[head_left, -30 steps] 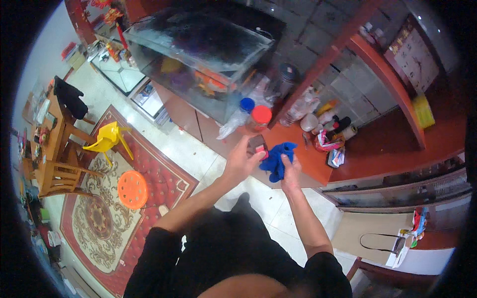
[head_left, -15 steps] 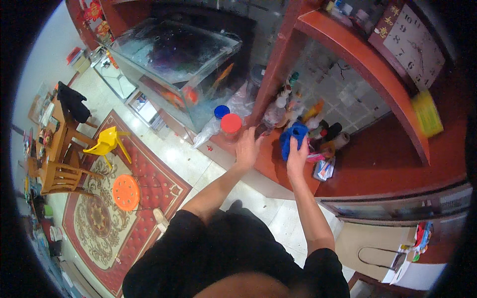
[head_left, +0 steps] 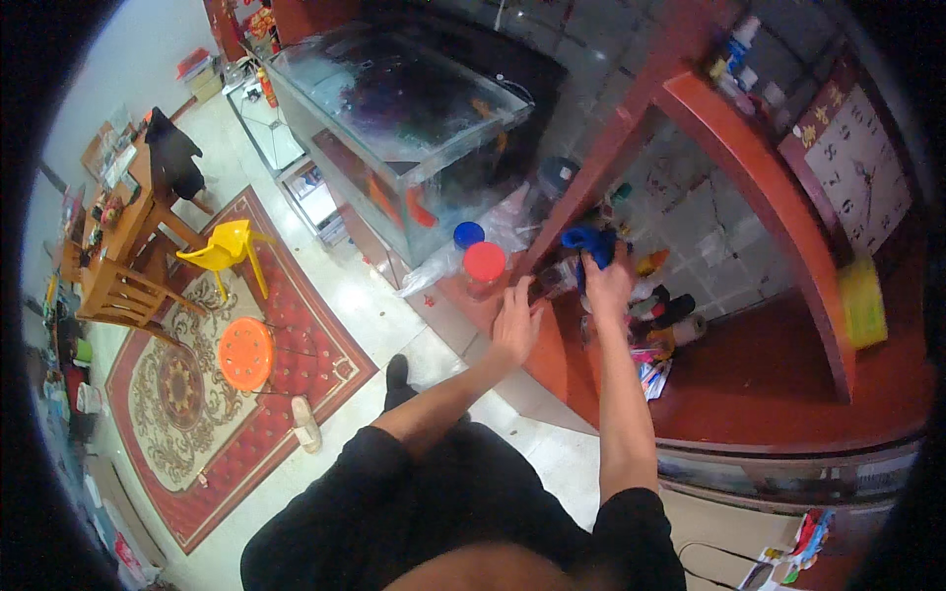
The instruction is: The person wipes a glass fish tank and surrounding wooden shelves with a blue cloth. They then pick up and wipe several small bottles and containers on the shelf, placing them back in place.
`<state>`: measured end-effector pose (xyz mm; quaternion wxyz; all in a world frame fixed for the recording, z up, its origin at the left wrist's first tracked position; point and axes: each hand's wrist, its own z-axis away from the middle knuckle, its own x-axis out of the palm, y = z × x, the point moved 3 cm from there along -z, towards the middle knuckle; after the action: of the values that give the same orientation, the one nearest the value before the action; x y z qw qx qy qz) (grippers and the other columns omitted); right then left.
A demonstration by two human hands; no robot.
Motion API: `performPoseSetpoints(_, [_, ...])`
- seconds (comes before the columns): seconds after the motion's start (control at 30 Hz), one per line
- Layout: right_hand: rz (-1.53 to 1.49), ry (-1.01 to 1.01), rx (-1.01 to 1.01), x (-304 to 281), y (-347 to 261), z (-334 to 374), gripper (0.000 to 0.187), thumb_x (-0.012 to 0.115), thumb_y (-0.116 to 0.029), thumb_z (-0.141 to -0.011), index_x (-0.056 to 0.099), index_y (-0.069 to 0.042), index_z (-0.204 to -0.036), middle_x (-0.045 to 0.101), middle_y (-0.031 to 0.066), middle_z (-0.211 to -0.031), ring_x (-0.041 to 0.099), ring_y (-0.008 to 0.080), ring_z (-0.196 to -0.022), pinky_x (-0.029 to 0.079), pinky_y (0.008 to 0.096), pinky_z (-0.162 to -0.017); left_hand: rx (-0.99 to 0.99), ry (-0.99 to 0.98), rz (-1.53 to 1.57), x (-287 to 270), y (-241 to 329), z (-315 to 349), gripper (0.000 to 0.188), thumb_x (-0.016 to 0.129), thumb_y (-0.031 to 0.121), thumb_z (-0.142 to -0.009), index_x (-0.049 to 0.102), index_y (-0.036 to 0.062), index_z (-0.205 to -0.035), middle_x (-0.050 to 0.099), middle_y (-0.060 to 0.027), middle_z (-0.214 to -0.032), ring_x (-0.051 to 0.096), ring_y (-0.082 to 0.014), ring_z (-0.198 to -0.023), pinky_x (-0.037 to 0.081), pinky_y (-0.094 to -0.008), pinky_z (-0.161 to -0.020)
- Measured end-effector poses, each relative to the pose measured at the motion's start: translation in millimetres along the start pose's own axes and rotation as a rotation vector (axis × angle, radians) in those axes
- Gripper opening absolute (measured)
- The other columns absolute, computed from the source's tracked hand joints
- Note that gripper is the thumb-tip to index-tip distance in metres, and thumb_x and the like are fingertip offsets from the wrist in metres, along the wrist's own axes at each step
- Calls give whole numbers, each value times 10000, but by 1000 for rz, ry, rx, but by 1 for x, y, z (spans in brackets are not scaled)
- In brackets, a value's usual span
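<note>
Head view shows us both bare hands over a red-brown counter [head_left: 564, 366]. Our right hand [head_left: 608, 283] grips a bunched blue cloth [head_left: 588, 240], which bulges out past the thumb and fingers on the side away from us, near a slanting red post [head_left: 613, 163]. Our left hand [head_left: 515, 325] reaches over the counter's front edge, its fingertips at a small dark object [head_left: 535, 290]; we cannot tell whether they grip it or only touch it. From that hand, the cloth is farther off and to the right, well apart. Just beyond the left fingers, to their left, stands a red-lidded jar [head_left: 484, 263].
</note>
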<state>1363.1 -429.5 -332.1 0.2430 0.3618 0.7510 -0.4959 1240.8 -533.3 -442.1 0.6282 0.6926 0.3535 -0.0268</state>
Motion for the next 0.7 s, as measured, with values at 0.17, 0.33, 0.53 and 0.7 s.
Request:
performPoseSetpoints(0.17, [-48, 99, -4, -51, -10, 24, 478, 760, -272, -786, 602, -15, -1158, 659, 238, -951, 628, 432, -932, 484, 477, -829, 208, 17, -11, -20, 35, 26, 784, 768, 234, -793, 351, 22, -1423, 486, -203, -1286, 476, -405, -1208, 397, -485, -1008])
performPoseSetpoints(0.33, [-169, 64, -183, -131, -55, 54, 454, 772, -117, -743, 597, -19, -1149, 620, 151, -981, 617, 305, -905, 490, 360, -815, 338, 34, 182, -41, 91, 23, 892, 848, 343, -679, 408, 31, -1389, 495, -195, -1328, 478, -373, -1252, 402, -451, -1036])
performPoseSetpoints(0.53, [-691, 60, 29, -121, -68, 85, 420, 640, -325, -951, 569, -7, -1216, 621, 56, -1101, 584, 154, -971, 472, 306, -880, 170, -251, 497, -70, 105, 31, 829, 856, 407, -657, 478, 37, -1295, 615, -208, -1206, 637, -347, -1089, 508, -440, -928])
performPoseSetpoints(0.7, [-932, -196, 386, -60, -49, 142, 476, 473, -431, -1024, 546, 3, -1206, 640, 63, -1015, 604, 165, -930, 491, 336, -839, 262, -16, 588, -106, 90, 25, 852, 861, 431, -685, 449, 30, -1314, 640, -194, -1133, 661, -321, -1025, 517, -409, -900])
